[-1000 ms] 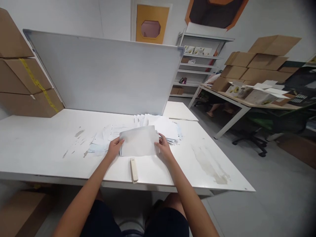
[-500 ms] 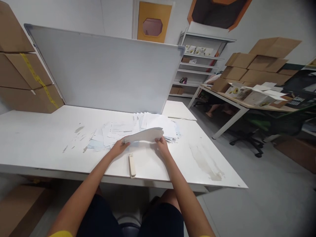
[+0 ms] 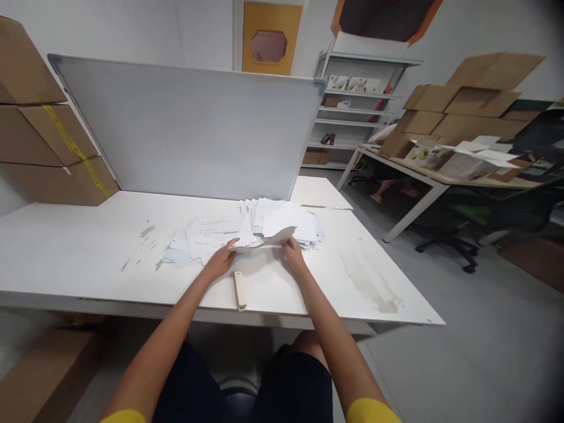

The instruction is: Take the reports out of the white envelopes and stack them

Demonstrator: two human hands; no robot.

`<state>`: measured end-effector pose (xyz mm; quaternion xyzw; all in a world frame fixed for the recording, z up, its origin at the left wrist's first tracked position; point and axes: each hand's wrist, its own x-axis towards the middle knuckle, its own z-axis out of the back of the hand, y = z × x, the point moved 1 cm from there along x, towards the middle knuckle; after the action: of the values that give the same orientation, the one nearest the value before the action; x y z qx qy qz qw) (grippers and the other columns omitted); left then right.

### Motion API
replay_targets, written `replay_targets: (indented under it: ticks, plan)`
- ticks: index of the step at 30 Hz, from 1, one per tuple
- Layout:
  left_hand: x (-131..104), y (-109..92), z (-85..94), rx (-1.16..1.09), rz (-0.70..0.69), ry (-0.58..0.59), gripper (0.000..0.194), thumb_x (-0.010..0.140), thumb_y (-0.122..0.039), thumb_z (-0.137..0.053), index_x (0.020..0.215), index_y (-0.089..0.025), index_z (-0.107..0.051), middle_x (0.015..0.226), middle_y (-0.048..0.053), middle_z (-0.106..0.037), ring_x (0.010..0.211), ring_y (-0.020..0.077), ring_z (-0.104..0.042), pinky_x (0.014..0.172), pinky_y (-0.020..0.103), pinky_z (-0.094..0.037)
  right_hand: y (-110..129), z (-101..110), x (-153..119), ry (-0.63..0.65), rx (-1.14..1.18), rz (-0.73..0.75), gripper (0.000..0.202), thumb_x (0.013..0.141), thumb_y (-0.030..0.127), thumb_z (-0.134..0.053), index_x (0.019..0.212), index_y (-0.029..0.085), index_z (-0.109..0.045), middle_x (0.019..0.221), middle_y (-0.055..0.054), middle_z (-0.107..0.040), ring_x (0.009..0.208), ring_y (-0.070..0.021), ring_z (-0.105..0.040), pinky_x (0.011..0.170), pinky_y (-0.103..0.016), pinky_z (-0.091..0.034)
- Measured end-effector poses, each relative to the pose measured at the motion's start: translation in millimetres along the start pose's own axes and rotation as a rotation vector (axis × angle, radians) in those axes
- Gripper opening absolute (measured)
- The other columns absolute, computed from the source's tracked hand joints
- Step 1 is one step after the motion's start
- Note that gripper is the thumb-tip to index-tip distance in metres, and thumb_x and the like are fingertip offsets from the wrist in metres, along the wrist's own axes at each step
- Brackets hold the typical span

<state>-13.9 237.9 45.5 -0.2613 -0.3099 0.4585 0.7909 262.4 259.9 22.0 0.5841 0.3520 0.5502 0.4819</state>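
Held paper has tipped from face-on to nearly edge-on, bowed, just beyond the stapler. Left hand and right hand each pinch one end, fingers closed on it. Loose sheets spread farther beyond the stapler on the surface. Light, even pull should flatten the bow; squeezing harder likely creases it.

Head camera: worn; faces forward and down
Bench: near, seen from above
Whiteboard: farther, ahead, left of centre
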Motion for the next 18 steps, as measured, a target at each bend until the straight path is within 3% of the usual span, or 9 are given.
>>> replay_targets:
  ticks: [3, 7, 9, 11, 15, 18]
  plan:
    - [-4.2, -11.0, -1.5, 0.071, -0.056, 0.035, 0.061, 0.084, -0.018, -0.041, 0.145, -0.018, -0.032, 0.118, 0.009, -0.065, 0.113, 0.025, -0.056, 0.098, 0.04, -0.041, 6.5, 3.1, -1.6, -0.054, 0.014, -0.003, 0.028, 0.072, 0.045, -0.056, 0.084, 0.021, -0.063, 0.09, -0.004, -0.067, 0.09, -0.0223, -0.058, 0.086, -0.037, -0.044]
    - [-8.9, -16.5, -0.6, 0.164, -0.067, 0.035, 0.063, 0.085, -0.027, -0.048, 0.145, -0.018, -0.032, 0.115, 0.01, -0.065, 0.107, 0.0266, -0.058, 0.093, 0.04, -0.044, 21.0, 21.8, -28.0, -0.234, 0.02, -0.012, 0.033, 0.075, 0.049, -0.05, 0.087, 0.02, -0.061, 0.089, -0.004, -0.066, 0.09, -0.0205, -0.057, 0.082, -0.033, -0.044]
    - [-9.8, -17.1, -0.4, 0.18, -0.095, 0.021, 0.058, 0.088, -0.034, -0.046, 0.143, -0.019, -0.035, 0.114, 0.009, -0.065, 0.105, 0.0264, -0.059, 0.091, 0.04, -0.044, 27.9, 35.3, -67.4, -0.309, 0.025, -0.052, 0.035, 0.077, 0.05, -0.05, 0.09, 0.019, -0.062, 0.087, -0.003, -0.066, 0.088, -0.0198, -0.057, 0.079, -0.032, -0.045]
    - [-9.7, -17.3, -1.6, 0.194, -0.139, 0.011, 0.055, 0.09, -0.036, -0.045, 0.142, -0.019, -0.037, 0.113, 0.009, -0.066, 0.104, 0.026, -0.059, 0.091, 0.04, -0.043, 32.1, 46.2, -125.0, -0.327, 0.058, -0.165, 0.034, 0.073, 0.048, -0.061, 0.089, 0.019, -0.065, 0.087, -0.003, -0.068, 0.086, -0.0203, -0.06, 0.078, -0.031, -0.047]
    - [-8.1, -19.1, -7.1, 0.271, -0.203, 0.026, 0.052, 0.09, -0.038, -0.046, 0.138, -0.019, -0.044, 0.107, 0.008, -0.067, 0.101, 0.0263, -0.059, 0.092, 0.039, -0.041, 31.4, 54.1, -243.9, -0.148, 0.151, -0.444, 0.041, 0.072, 0.048, -0.069, 0.101, 0.02, -0.069, 0.096, -0.007, -0.073, 0.091, -0.0256, -0.064, 0.082, -0.037, -0.05]
    - [-8.2, -21.6, -9.7, 0.284, -0.208, 0.028, 0.048, 0.09, -0.037, -0.045, 0.135, -0.019, -0.049, 0.104, 0.007, -0.068, 0.1, 0.0259, -0.059, 0.093, 0.039, -0.04, 28.7, 59.0, -286.1, -0.038, 0.117, -0.539, 0.047, 0.067, 0.054, -0.072, 0.099, 0.02, -0.072, 0.096, -0.009, -0.074, 0.089, -0.0292, -0.066, 0.081, -0.04, -0.051]
